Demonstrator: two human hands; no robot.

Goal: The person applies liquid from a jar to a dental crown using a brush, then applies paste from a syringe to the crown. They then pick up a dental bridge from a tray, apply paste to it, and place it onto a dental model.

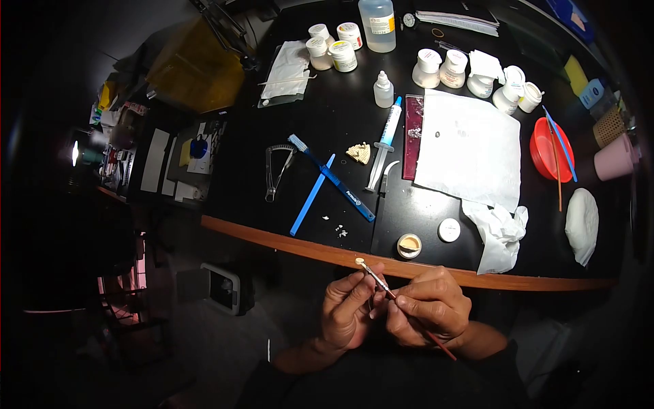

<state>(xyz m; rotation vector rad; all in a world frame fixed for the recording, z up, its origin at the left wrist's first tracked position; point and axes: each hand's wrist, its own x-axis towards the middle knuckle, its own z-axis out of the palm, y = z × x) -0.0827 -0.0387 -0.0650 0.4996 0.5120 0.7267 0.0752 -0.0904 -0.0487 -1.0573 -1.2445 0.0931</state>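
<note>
My right hand point(432, 307) is closed around a thin brush point(381, 283) with a reddish-brown handle and a metal ferrule. The brush slants up to the left, and its tip end lies by a small cream tooth-like piece point(360, 261). Beside it, my left hand point(349, 310) has its fingers pinched together just below that piece; what they grip is mostly hidden. Both hands are in front of the table's wooden edge point(306, 253). Just beyond them stands an open small jar point(409, 246) with cream-coloured contents, and a white lid point(449, 230) lies nearby.
On the black table lie a blue toothbrush point(337, 184), a blue stick point(312, 198), a syringe point(388, 133), a cream dental model piece point(357, 153) and white tissue point(470, 146). White-lidded jars point(427, 68), a dropper bottle point(383, 90) and a red bowl point(543, 151) stand farther back.
</note>
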